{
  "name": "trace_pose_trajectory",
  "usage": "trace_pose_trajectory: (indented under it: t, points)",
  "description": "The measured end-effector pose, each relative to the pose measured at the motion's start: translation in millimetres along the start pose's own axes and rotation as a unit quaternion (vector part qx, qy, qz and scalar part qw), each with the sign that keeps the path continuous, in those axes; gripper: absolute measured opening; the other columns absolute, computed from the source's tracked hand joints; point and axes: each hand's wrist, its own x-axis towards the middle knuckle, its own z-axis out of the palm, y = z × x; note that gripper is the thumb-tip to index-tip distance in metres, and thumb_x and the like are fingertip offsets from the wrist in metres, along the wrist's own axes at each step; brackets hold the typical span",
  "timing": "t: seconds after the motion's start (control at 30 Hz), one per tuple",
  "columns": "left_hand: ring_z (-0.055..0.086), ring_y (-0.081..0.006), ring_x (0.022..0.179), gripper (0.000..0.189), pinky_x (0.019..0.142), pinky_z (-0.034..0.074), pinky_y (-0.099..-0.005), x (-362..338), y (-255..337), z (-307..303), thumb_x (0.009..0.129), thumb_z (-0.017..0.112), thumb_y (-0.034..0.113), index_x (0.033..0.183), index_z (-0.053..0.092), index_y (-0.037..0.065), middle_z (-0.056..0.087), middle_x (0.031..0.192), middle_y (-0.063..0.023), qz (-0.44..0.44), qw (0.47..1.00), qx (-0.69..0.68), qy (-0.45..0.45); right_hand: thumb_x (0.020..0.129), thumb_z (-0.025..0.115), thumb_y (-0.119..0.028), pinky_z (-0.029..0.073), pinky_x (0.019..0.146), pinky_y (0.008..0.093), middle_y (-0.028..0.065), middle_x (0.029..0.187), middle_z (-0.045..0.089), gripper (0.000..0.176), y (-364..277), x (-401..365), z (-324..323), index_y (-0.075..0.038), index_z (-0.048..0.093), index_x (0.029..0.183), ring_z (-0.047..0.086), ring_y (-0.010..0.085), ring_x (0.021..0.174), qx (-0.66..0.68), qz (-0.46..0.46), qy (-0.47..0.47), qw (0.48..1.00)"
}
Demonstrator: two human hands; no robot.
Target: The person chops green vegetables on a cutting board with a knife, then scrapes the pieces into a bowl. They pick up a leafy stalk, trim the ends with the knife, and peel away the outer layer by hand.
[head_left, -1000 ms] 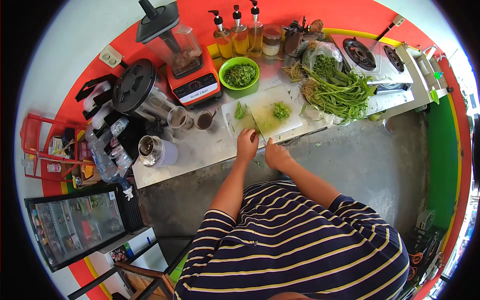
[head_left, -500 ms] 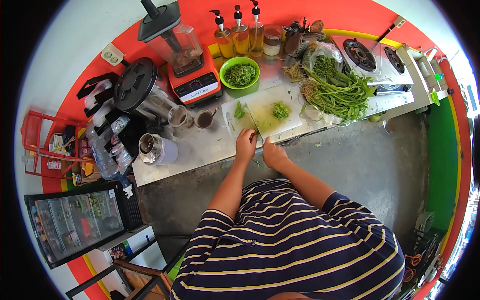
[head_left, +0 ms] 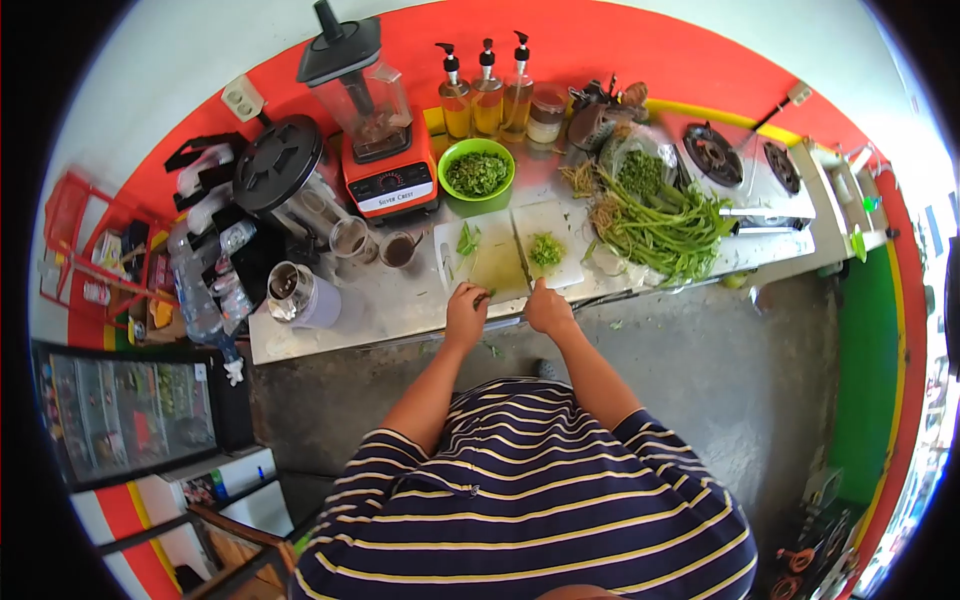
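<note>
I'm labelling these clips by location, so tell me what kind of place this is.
Probably a small eatery's kitchen: a two-burner stove, a blender and pump bottles line the counter.

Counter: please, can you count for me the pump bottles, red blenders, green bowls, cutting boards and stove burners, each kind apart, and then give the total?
Pump bottles: 3
Red blender: 1
Green bowl: 1
Cutting board: 1
Stove burners: 2
Total: 8

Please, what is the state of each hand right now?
Left hand: fingers curled at the cutting board; whether they hold anything is unclear.
Right hand: closed, holding the knife.
</note>
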Motion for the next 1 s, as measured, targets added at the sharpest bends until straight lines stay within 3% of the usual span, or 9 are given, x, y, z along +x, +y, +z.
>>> trace_pose_trajectory:
  t: [0.17,0.23,0.37,0.43,0.53,0.77,0.97,1.0]
  points:
    - [0.065,-0.0306,0.084,0.011,0.077,0.053,-0.0376,3,6,5,0.082,0.067,-0.001,0.093,0.067,-0.002,0.062,0.093,-0.0149,-0.034,0.999,0.031,0.013,0.09,0.051,-0.018,0.051,0.091,0.0539,0.0356,0.107,0.065,0.034,8,7,-8,0.004,0.044,0.116,0.065,0.0491,0.101,0.021,0.004,0.036,0.999]
    - [0.064,-0.0333,0.084,0.011,0.077,0.052,-0.0399,14,7,12,0.081,0.067,-0.001,0.092,0.066,-0.002,0.062,0.093,-0.0163,0.0,0.999,0.031,-0.01,0.09,0.051,-0.017,0.052,0.089,0.0541,0.0355,0.105,0.065,0.034,2,8,-12,0.006,0.046,0.114,0.065,0.0496,0.099,0.04,-0.021,0.048,0.998]
    - [0.064,-0.0307,0.083,0.013,0.076,0.052,-0.0379,42,8,29,0.08,0.067,-0.001,0.092,0.066,-0.002,0.062,0.09,-0.0158,0.025,0.998,0.053,-0.033,0.089,0.052,-0.018,0.052,0.087,0.054,0.035,0.104,0.066,0.034,-6,-1,-22,0.006,0.047,0.113,0.065,0.0499,0.098,0.042,-0.045,0.033,0.998]
    - [0.064,-0.0308,0.082,0.015,0.075,0.051,-0.0383,51,10,38,0.077,0.069,0.0,0.092,0.067,-0.001,0.062,0.09,-0.0154,0.01,0.999,0.018,-0.037,0.091,0.052,-0.015,0.054,0.087,0.0504,0.0305,0.103,0.068,0.033,-3,0,-23,0.005,0.046,0.116,0.067,0.0455,0.099,-0.007,-0.056,0.009,0.998]
    - [0.063,-0.0311,0.081,0.015,0.073,0.05,-0.039,58,8,49,0.076,0.071,0.001,0.091,0.067,-0.001,0.06,0.089,-0.0151,0.017,0.999,0.047,0.01,0.092,0.05,-0.014,0.054,0.087,0.05,0.0305,0.104,0.068,0.031,4,6,-22,0.005,0.048,0.115,0.067,0.0459,0.099,-0.037,-0.085,-0.001,0.996]
    - [0.061,-0.0316,0.079,0.009,0.072,0.049,-0.0394,55,10,49,0.078,0.07,0.003,0.085,0.069,0.0,0.057,0.085,-0.0151,0.019,0.998,0.061,0.013,0.091,0.053,-0.012,0.055,0.088,0.0485,0.0307,0.105,0.067,0.032,-9,9,-18,0.008,0.045,0.115,0.067,0.0441,0.103,-0.044,-0.084,-0.046,0.994]
    - [0.061,-0.0327,0.083,0.011,0.073,0.049,-0.0401,42,9,52,0.082,0.068,0.003,0.092,0.071,-0.001,0.059,0.089,-0.0151,0.022,0.997,0.046,0.049,0.09,0.059,-0.011,0.055,0.09,0.0468,0.0307,0.108,0.067,0.039,-12,10,-8,0.009,0.04,0.118,0.067,0.0423,0.106,-0.056,-0.034,-0.067,0.996]
    - [0.062,-0.0323,0.082,0.012,0.073,0.049,-0.0399,42,9,50,0.082,0.069,0.003,0.092,0.071,-0.001,0.06,0.09,-0.015,0.036,0.997,0.047,0.048,0.091,0.057,-0.011,0.057,0.085,0.0479,0.0325,0.109,0.066,0.037,-8,19,-5,0.009,0.041,0.117,0.068,0.0435,0.103,-0.05,-0.057,-0.054,0.996]
